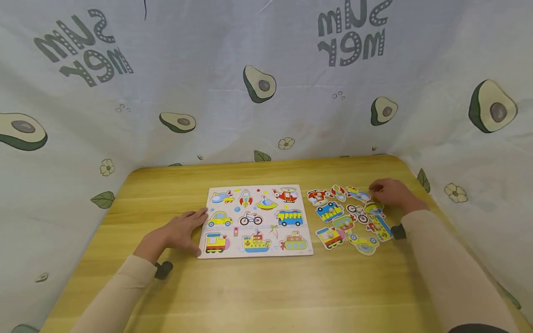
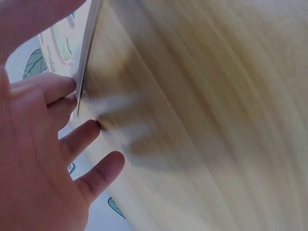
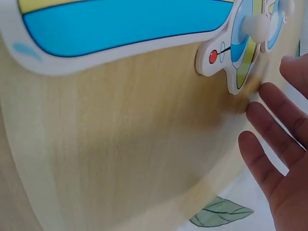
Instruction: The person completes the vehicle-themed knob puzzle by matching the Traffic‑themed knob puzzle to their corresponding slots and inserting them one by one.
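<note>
Puzzle board: one, before you, bearing ten vehicle pictures.
Loose vehicle pieces: ten, bunched on the board's right.
Your hands: two, one each side of the board.
Table: one, beneath the board.
Avocado prints: five large, on cloth beyond the board.

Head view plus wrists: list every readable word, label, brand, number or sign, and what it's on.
"sum mer": mirrored, on the hanging cloth, toward the head view's upper left.
"sum mer": mirrored again, same cloth, toward the upper right.
Puzzle board and loose pieces: no readable text; any fine marks are too small.
Wrist views: none readable.
</note>
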`<action>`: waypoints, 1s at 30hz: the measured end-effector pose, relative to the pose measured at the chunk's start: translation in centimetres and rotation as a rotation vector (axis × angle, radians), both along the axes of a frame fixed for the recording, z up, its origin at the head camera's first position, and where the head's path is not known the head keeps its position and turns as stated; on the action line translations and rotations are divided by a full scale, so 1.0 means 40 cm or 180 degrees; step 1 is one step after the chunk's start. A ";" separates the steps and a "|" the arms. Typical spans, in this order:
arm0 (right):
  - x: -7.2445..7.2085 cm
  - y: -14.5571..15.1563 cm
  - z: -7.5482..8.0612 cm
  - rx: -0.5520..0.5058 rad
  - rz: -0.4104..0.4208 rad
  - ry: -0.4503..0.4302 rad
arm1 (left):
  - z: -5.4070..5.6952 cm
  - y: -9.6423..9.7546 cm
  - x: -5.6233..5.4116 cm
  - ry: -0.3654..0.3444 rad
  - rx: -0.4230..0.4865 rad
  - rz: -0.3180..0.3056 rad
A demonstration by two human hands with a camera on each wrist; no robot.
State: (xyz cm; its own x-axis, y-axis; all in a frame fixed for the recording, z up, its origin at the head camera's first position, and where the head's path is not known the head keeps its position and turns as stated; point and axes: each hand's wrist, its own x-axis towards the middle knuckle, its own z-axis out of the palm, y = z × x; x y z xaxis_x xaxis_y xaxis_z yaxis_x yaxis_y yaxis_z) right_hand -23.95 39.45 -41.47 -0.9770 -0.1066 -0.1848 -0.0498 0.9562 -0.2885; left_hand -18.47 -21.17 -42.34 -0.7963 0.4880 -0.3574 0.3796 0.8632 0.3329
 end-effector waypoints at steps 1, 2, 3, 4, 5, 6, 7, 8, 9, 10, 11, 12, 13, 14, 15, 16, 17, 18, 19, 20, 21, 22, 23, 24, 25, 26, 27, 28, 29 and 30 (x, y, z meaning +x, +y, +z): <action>0.001 -0.001 -0.003 -0.0025 0.0000 -0.0009 | -0.001 0.000 0.001 -0.0004 0.0003 0.0000; 0.003 -0.003 -0.002 -0.0046 0.0030 0.0015 | -0.001 0.001 0.001 0.0002 0.0019 -0.0014; 0.004 -0.003 -0.002 -0.0077 0.0047 0.0031 | -0.001 0.002 0.000 0.0009 0.0031 -0.0027; 0.006 -0.004 0.000 -0.0102 0.0053 0.0046 | -0.001 0.003 -0.002 0.0016 0.0040 -0.0041; 0.008 -0.003 0.003 -0.0129 0.0073 0.0060 | -0.001 0.004 -0.003 0.0008 0.0055 -0.0045; 0.011 -0.002 0.007 -0.0165 0.0084 0.0072 | -0.001 0.007 -0.006 -0.0003 0.0063 -0.0047; 0.013 0.002 0.008 -0.0181 0.0116 0.0091 | -0.001 0.009 -0.008 -0.0016 0.0058 -0.0052; 0.017 0.004 0.011 -0.0185 0.0149 0.0108 | -0.002 0.011 -0.010 -0.0034 0.0065 -0.0056; 0.020 0.007 0.012 -0.0186 0.0168 0.0105 | -0.002 0.013 -0.012 -0.0050 0.0069 -0.0063; 0.023 0.008 0.012 -0.0187 0.0190 0.0100 | -0.002 0.014 -0.012 -0.0067 0.0065 -0.0073; 0.025 0.009 0.010 -0.0191 0.0218 0.0094 | -0.002 0.015 -0.012 -0.0095 0.0059 -0.0062; 0.027 0.008 0.007 -0.0201 0.0246 0.0089 | -0.001 0.015 -0.011 -0.0108 0.0050 -0.0062; 0.027 0.006 0.003 -0.0209 0.0270 0.0076 | -0.001 0.014 -0.010 -0.0122 0.0036 -0.0049; 0.027 0.002 -0.002 -0.0219 0.0282 0.0066 | 0.000 0.013 -0.008 -0.0125 0.0031 -0.0045; 0.026 -0.002 -0.007 -0.0246 0.0281 0.0049 | 0.001 0.013 -0.007 -0.0130 0.0028 -0.0041; 0.025 -0.006 -0.009 -0.0261 0.0273 0.0036 | 0.002 0.012 -0.005 -0.0139 0.0020 -0.0027; 0.025 -0.010 -0.011 -0.0270 0.0259 0.0026 | 0.002 0.012 -0.004 -0.0139 0.0024 -0.0016; 0.027 -0.013 -0.011 -0.0284 0.0258 0.0028 | 0.002 0.013 -0.003 -0.0130 0.0029 -0.0019; 0.029 -0.015 -0.011 -0.0289 0.0253 0.0040 | 0.001 0.014 -0.003 -0.0119 0.0033 -0.0021; 0.033 -0.016 -0.011 -0.0276 0.0270 0.0081 | 0.001 0.016 -0.002 -0.0097 0.0043 -0.0036; 0.038 -0.015 -0.009 -0.0259 0.0294 0.0119 | -0.002 0.016 -0.001 -0.0091 0.0055 -0.0026; 0.044 -0.012 -0.008 -0.0225 0.0325 0.0174 | -0.004 0.018 0.000 -0.0072 0.0057 -0.0016; 0.052 -0.008 -0.007 -0.0192 0.0365 0.0239 | -0.006 0.018 0.001 -0.0039 0.0065 -0.0012; 0.060 -0.003 -0.006 -0.0159 0.0401 0.0312 | -0.008 0.019 0.002 -0.0015 0.0073 0.0002; 0.068 0.003 -0.006 -0.0127 0.0429 0.0384 | -0.010 0.020 0.003 0.0019 0.0084 0.0007; 0.076 0.010 -0.006 -0.0101 0.0455 0.0458 | -0.012 0.020 0.004 0.0046 0.0091 0.0024; 0.083 0.015 -0.007 -0.0090 0.0449 0.0505 | -0.014 0.019 0.004 0.0074 0.0102 0.0040; 0.088 0.020 -0.008 -0.0086 0.0438 0.0550 | -0.013 0.019 0.004 0.0103 0.0108 0.0045; 0.093 0.022 -0.007 -0.0088 0.0426 0.0575 | -0.011 0.019 0.004 0.0124 0.0117 0.0053; 0.095 0.024 -0.007 -0.0076 0.0424 0.0597 | -0.009 0.019 0.003 0.0139 0.0120 0.0060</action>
